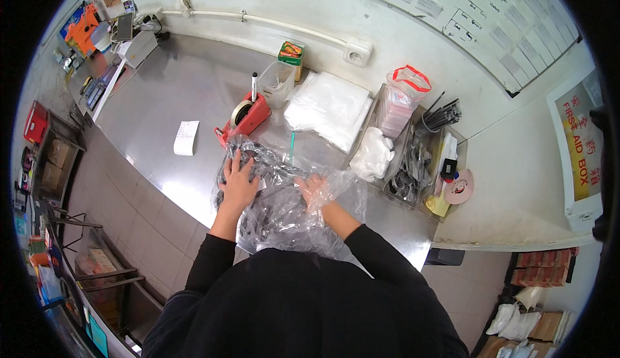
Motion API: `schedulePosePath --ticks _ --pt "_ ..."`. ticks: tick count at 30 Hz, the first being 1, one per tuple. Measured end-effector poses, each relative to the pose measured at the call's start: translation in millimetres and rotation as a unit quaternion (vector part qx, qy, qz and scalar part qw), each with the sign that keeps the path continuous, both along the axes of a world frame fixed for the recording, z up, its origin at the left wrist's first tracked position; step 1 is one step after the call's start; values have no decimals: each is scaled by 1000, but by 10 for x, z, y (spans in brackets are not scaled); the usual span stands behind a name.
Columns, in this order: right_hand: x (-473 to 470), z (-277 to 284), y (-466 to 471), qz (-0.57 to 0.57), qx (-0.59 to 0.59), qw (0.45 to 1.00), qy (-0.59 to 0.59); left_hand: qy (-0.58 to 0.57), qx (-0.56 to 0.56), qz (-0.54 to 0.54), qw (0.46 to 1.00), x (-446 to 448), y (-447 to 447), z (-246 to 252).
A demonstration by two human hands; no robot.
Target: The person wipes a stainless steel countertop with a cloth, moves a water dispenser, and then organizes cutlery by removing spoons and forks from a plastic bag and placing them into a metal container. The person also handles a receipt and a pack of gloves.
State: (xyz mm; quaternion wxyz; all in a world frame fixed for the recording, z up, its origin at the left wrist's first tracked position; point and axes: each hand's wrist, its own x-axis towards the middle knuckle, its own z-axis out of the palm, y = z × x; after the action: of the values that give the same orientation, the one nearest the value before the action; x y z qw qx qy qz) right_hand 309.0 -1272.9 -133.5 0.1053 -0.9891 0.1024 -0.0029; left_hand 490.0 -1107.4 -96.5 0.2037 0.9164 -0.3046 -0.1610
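Note:
A large crumpled sheet or bag of clear plastic lies at the near edge of the metal counter, right in front of my body. Something dark shows through it, but what it is I cannot tell. My left hand rests flat on the left part of the plastic, fingers spread, palm down. Clear film partly covers my right hand, which touches the plastic on the right; whether its fingers grip a fold is hidden. Beyond my left hand, a red tape dispenser with a roll of tape touches or nearly touches the plastic.
A paper slip lies left on the metal counter. Behind stand a clear plastic tub and a stack of white plastic bags. Trays with small supplies line the right side. A wall socket sits above.

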Motion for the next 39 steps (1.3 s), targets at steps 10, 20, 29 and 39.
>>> schedulePosePath --ticks 10,20,29,39 --pt "-1396 1068 -139 -179 -5 984 -16 -10 93 -46 995 -82 -308 507" --pt "-1626 2163 -260 -62 -198 971 -117 41 -220 -475 851 -1646 -1107 1508" --pt "-1600 2261 -193 -196 -176 922 -285 466 -269 -315 782 -1458 -1272 824" --pt "-1211 1605 165 -277 260 865 -327 700 -342 -193 596 -996 -1109 1177"
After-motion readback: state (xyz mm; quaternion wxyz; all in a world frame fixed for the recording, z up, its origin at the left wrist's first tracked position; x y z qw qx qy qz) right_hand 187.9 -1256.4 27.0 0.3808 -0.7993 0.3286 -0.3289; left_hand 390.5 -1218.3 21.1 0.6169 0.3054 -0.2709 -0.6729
